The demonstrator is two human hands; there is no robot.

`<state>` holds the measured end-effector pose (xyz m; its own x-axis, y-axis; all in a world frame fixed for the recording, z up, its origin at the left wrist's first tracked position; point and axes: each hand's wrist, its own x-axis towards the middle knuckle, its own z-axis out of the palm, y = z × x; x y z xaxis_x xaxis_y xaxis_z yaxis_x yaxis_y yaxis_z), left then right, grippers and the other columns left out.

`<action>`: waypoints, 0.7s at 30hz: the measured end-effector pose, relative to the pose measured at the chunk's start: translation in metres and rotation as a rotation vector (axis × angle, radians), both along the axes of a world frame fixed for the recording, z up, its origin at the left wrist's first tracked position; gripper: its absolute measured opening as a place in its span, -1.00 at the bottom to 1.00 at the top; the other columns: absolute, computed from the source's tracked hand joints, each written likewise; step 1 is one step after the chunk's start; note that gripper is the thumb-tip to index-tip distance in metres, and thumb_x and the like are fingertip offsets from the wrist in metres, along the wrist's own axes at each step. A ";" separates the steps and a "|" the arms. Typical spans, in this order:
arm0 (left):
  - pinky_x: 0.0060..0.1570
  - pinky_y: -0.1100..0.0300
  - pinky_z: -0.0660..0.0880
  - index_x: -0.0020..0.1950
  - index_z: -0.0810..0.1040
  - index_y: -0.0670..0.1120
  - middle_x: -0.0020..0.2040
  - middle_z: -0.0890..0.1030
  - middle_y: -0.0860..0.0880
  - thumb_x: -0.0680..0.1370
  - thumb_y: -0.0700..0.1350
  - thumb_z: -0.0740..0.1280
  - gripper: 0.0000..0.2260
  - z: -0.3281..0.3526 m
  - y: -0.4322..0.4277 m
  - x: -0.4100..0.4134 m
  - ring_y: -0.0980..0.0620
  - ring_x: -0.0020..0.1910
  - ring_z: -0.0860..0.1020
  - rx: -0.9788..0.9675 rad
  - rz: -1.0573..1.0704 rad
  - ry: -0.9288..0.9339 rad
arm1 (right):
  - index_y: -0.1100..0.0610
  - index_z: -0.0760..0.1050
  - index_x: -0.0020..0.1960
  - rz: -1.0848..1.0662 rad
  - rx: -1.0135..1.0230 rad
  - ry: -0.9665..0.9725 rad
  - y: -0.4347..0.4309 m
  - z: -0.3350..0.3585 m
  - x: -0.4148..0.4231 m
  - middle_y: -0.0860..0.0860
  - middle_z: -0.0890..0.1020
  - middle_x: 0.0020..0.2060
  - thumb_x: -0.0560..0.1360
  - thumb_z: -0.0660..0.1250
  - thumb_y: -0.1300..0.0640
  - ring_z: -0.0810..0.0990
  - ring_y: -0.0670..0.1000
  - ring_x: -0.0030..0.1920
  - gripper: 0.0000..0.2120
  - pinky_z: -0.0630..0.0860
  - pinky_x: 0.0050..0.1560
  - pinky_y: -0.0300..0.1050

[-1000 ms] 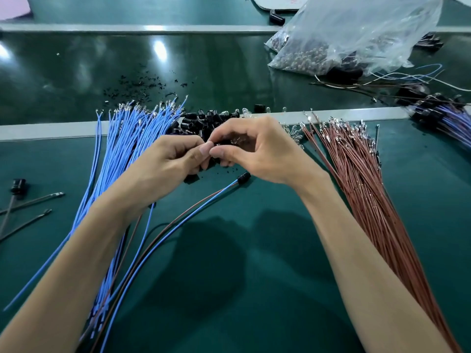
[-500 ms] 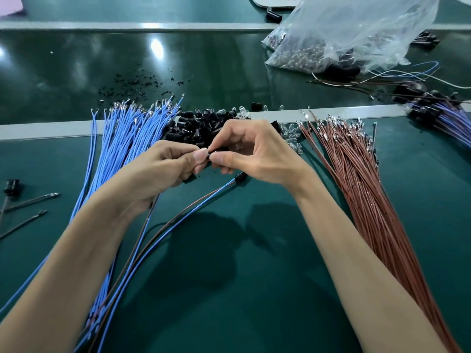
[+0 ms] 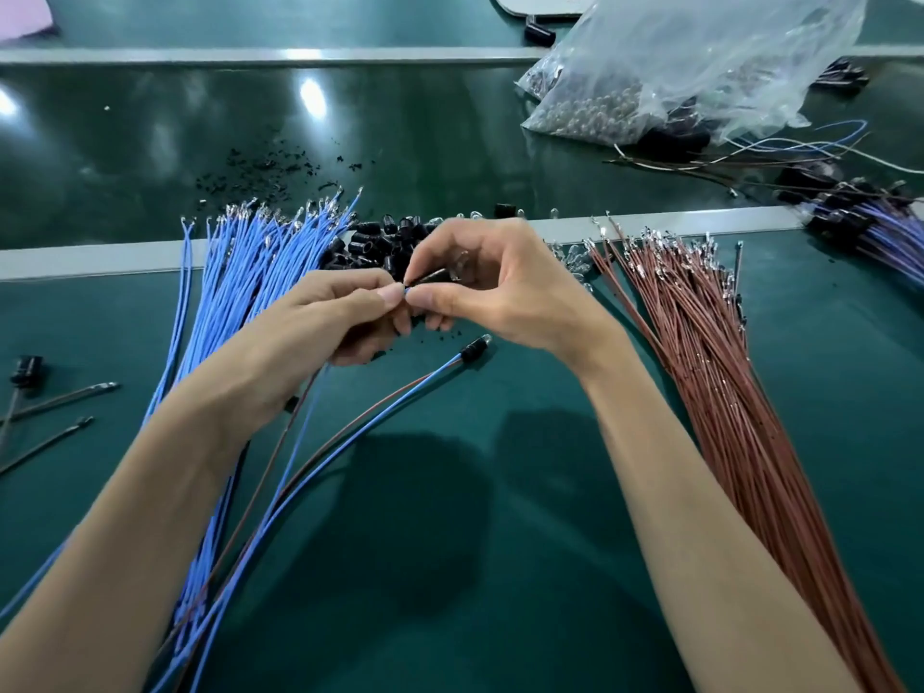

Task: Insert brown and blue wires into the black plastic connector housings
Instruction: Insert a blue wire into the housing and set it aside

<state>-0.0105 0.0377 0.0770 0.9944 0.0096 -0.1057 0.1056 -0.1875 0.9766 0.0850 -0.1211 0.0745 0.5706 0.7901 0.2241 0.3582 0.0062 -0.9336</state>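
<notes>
**Wire tip at housing mouth, both hands pinching**

Left hand [image 3: 340, 317] pinched a blue wire [image 3: 308, 426] by its tip, thumb against curled fingers. Right hand [image 3: 500, 292] held one black housing [image 3: 434, 276] between thumb and index finger, other fingers curled loose. Thumb tips touched, above the table [image 3: 450, 567] middle (seating depth not readable). Loose housing pile [image 3: 380, 242] sat just behind the hands at the far edge. Blue wire bundle [image 3: 240, 282] fanned along the left side, brown wire bundle [image 3: 725, 392] along the right. One finished pair [image 3: 472, 348] lay just under the right hand. Plastic bag [image 3: 675, 67] sat past the far right corner.
</notes>
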 end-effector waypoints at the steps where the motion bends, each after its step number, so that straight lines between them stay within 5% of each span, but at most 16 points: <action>1: -0.49 0.40 0.19 -0.26 0.49 -0.12 -0.38 0.36 -0.10 0.51 -0.09 0.31 -0.83 0.000 -0.004 0.001 0.16 -0.48 0.28 0.007 0.019 -0.021 | 0.22 0.54 -0.08 -0.005 0.002 -0.010 0.000 0.001 0.000 0.07 0.62 -0.32 0.45 0.44 0.28 0.60 -0.11 -0.37 -0.90 0.54 -0.26 -0.27; 5: -0.50 0.45 0.17 -0.27 0.43 -0.07 -0.46 0.35 0.16 0.59 -0.09 0.22 -0.77 -0.002 -0.015 0.000 0.23 -0.50 0.24 0.019 0.082 -0.086 | 0.15 0.57 -0.11 -0.025 0.021 -0.015 0.000 0.003 0.003 0.09 0.63 -0.33 0.43 0.47 0.23 0.58 -0.06 -0.38 -0.91 0.56 -0.27 -0.14; 9: -0.55 0.44 0.12 -0.43 0.41 0.02 -0.48 0.27 0.16 0.46 -0.07 0.35 -0.73 0.000 -0.012 0.002 0.22 -0.53 0.18 -0.016 0.073 -0.037 | 0.16 0.58 -0.16 -0.039 0.038 0.000 -0.003 0.002 0.004 0.00 0.63 -0.38 0.42 0.48 0.23 0.57 -0.07 -0.40 -0.92 0.53 -0.33 -0.16; 15: -0.55 0.39 0.09 -0.50 0.43 0.01 -0.49 0.26 0.12 0.43 -0.04 0.27 -0.72 -0.002 -0.007 0.004 0.20 -0.52 0.14 -0.190 0.039 0.066 | 0.19 0.56 -0.18 -0.065 0.070 -0.028 -0.001 0.000 0.002 0.27 0.60 -0.35 0.40 0.48 0.26 0.52 0.01 -0.39 -0.90 0.48 -0.36 0.01; 18: -0.57 0.41 0.11 -0.46 0.44 0.01 -0.51 0.25 0.13 0.43 -0.01 0.27 -0.75 -0.002 -0.003 0.005 0.21 -0.54 0.13 -0.258 0.065 0.087 | 0.18 0.57 -0.12 -0.081 0.113 -0.004 0.003 -0.002 0.001 0.09 0.62 -0.36 0.42 0.44 0.33 0.56 -0.10 -0.38 -0.90 0.53 -0.30 -0.16; 21: -0.57 0.39 0.08 -0.45 0.41 0.00 -0.51 0.23 0.10 0.45 0.01 0.30 -0.73 -0.001 0.003 0.005 0.21 -0.56 0.15 -0.185 0.108 0.046 | 0.24 0.52 0.13 -0.025 0.138 0.107 -0.001 -0.004 0.005 -0.07 0.65 -0.30 0.50 0.31 0.39 0.61 -0.15 -0.28 -0.78 0.53 -0.17 -0.31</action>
